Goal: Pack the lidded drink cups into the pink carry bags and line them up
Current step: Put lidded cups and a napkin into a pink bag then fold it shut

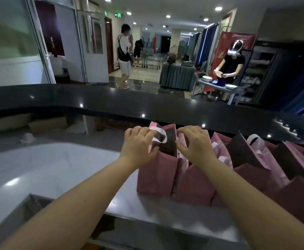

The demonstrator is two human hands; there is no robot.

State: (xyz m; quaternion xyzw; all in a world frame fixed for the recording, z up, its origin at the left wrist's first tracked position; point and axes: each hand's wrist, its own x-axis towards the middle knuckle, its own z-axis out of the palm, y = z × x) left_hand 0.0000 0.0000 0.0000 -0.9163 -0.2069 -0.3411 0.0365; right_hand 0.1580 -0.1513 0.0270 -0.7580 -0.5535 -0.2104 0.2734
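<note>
Pink carry bag (pixel 154 175) pinched at its rim by left hand (pixel 138 144), right hand (pixel 195 144).

Leftmost carry bag (pixel 156 175) stood upright on the worktop (pixel 48 168), at the left end of the row of bags (pixel 256 177), which ran off to the right, each one touching the next. On that bag's open top sat the left hand (pixel 138 143) at the left edge and the right hand (pixel 194 143) at the right edge, the handle (pixel 161 135) between them. Behind the row rose the raised ledge (pixel 111 101), running left to right. Beyond it, a standing person (pixel 124 56) was left of centre, a draped table (pixel 176 74) right of them, and further right a person in a headset (pixel 232 64) stood behind a cart (pixel 219 85).
</note>
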